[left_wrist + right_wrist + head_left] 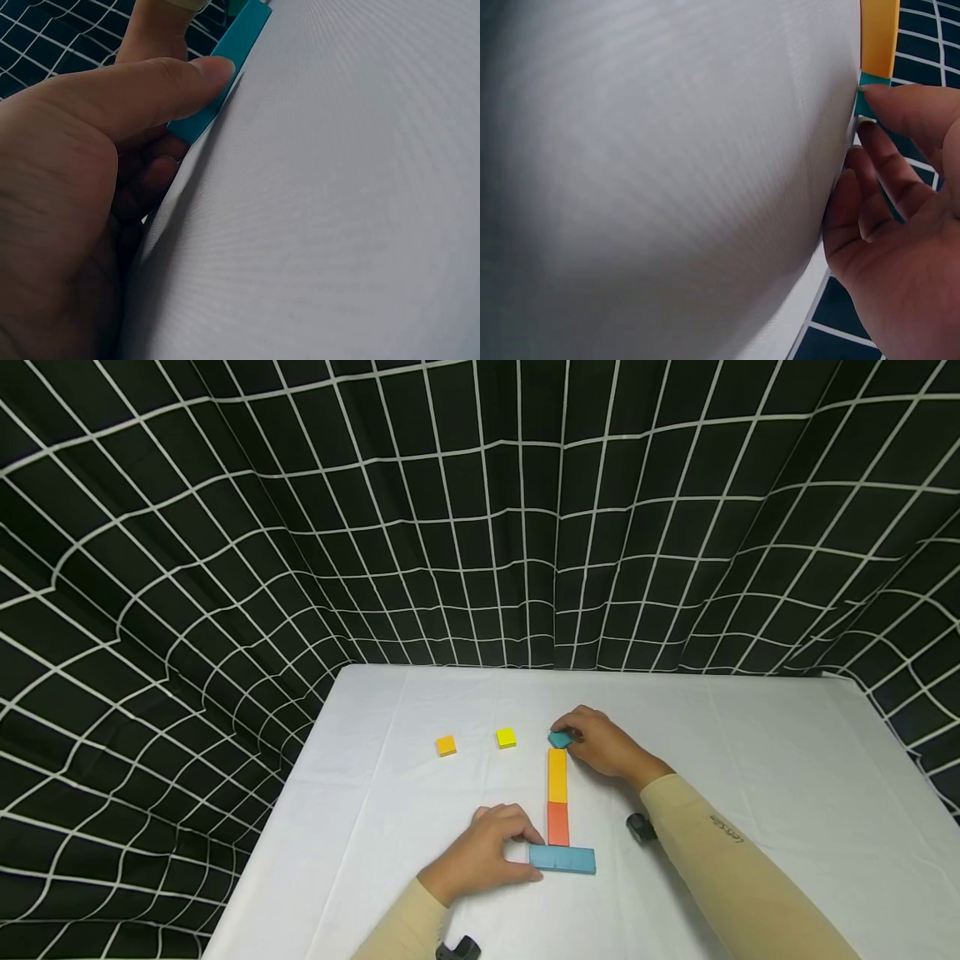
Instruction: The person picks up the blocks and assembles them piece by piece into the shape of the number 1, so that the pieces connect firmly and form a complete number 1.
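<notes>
A long blue block (562,859) lies crosswise on the white cloth. My left hand (483,853) pinches its left end, thumb on the near side and fingers on the far side; in the left wrist view the thumb lies along the block (241,36). A red-orange block (558,823) stands off its far edge, lined up end to end with a longer yellow-orange block (557,775). At the far end of that line, my right hand (602,743) pinches a small teal block (559,740), partly hidden by the fingers. In the right wrist view the teal block (875,79) meets the yellow-orange one (878,37).
Left of the line lie a small yellow block (506,738) and a small orange block (446,746), apart from each other. White cloth (750,752) covers the table. A black curtain with a white grid (480,527) hangs behind and at the sides.
</notes>
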### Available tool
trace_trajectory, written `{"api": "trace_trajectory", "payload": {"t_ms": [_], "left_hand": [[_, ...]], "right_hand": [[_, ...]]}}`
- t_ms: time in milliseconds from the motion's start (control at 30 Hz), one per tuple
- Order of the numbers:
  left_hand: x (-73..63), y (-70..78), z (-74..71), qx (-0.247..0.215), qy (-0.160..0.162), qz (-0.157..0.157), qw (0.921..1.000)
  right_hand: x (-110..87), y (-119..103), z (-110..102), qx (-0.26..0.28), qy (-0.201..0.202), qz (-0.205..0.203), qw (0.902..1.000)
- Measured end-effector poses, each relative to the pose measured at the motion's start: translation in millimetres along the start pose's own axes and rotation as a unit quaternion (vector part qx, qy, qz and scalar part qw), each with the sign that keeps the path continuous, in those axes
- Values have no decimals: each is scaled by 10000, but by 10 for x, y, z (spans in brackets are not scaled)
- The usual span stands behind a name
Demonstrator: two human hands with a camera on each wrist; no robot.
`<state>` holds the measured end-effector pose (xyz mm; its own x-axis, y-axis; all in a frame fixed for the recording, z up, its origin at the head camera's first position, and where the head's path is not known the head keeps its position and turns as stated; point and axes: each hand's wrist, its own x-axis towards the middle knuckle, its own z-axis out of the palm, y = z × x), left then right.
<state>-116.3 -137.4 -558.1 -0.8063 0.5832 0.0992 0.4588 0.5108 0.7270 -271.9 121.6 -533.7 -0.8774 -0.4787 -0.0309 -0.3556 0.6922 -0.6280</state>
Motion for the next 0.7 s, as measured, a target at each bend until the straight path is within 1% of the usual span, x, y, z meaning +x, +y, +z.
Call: {"api": "trace_trajectory", "payload": {"t_ms": [200,433,700], "left_hand": [[-6,1,-1,-43,2,18,10000],[-6,-2,3,17,-21,-36,10000],[-2,0,2,8,8,-3,10000]], "right_hand": [[-5,3,2,37,9,-38,10000],[-11,5,0,51,6,-9,10000],[-15,-6,0,46,11,30,10000]]}}
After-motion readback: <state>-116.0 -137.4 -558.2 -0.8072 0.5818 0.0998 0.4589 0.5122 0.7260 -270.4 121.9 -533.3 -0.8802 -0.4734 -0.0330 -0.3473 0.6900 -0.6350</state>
